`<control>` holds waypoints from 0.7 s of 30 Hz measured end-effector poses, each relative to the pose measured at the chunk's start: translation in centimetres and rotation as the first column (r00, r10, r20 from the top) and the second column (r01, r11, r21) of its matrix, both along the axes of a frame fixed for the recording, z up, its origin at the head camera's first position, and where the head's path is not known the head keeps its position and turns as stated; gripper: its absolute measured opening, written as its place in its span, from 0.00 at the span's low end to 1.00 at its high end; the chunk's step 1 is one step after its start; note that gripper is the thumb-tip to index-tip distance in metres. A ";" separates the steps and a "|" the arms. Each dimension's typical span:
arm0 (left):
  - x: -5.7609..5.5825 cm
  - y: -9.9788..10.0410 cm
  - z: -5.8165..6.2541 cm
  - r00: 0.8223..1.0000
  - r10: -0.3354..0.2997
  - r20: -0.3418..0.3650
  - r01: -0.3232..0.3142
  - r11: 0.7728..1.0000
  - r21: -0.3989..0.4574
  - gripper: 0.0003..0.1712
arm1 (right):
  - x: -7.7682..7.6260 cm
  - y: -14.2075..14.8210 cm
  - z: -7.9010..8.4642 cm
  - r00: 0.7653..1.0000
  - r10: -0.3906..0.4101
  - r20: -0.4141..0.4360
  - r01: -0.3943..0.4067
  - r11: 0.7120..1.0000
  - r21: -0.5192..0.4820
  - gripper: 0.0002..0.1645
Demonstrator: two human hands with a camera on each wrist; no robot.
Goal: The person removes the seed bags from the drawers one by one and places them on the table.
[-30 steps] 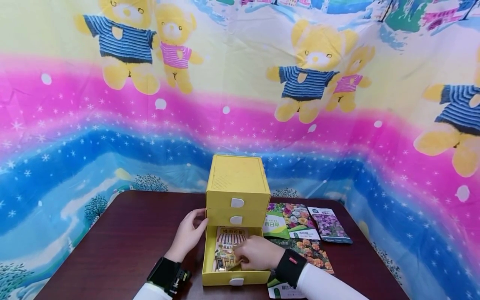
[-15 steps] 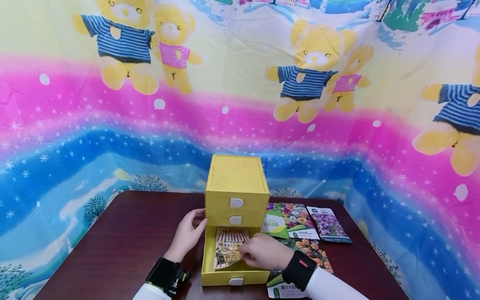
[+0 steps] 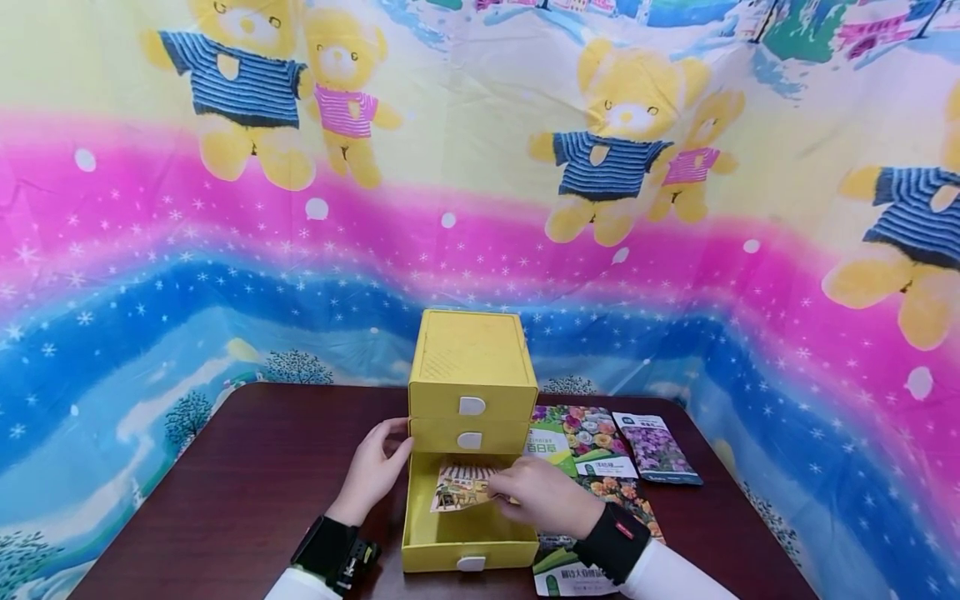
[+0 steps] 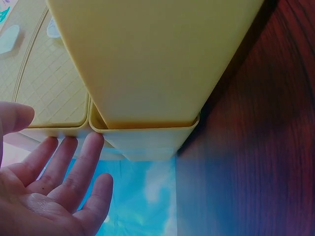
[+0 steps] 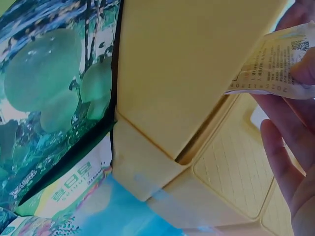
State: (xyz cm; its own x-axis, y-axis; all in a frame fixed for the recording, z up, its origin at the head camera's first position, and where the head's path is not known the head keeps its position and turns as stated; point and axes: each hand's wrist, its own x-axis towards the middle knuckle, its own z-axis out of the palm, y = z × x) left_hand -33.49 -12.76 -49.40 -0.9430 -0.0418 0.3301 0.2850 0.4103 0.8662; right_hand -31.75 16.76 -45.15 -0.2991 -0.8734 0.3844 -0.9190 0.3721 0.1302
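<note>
A yellow drawer cabinet (image 3: 474, 354) stands on the table with its bottom drawer (image 3: 435, 557) pulled out. My right hand (image 3: 551, 498) pinches the right side of a seed packet (image 3: 459, 490) between thumb and fingers. The packet is tilted over the drawer, its illustrated café scene upward. In the right wrist view, small print and a square code show on the packet's (image 5: 268, 66) other side. My left hand (image 3: 372, 464) rests at the cabinet's left side; in the left wrist view its nearly straight fingers (image 4: 81, 162) touch the cabinet's edge.
Several flower seed packets lie right of the cabinet, including a purple-flower packet (image 3: 660, 450) farthest right, an orange-flower packet (image 3: 626, 500), and a green-white packet (image 3: 573, 581) in front. The dark wood table (image 3: 247, 483) extends left. A printed bear cloth (image 3: 450, 167) hangs behind.
My right hand has lifted the seed packet up off the drawer's bottom and moved slightly up and right, tilting the packet. My left hand has stayed at the cabinet's side.
</note>
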 end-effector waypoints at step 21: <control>0.1 -0.1 0.2 1.000 -0.015 0.017 0.015 1.000 0.001 0.21 | 1.2 3.6 2.0 0.983 -0.150 0.106 0.169 0.962 -0.212 0.11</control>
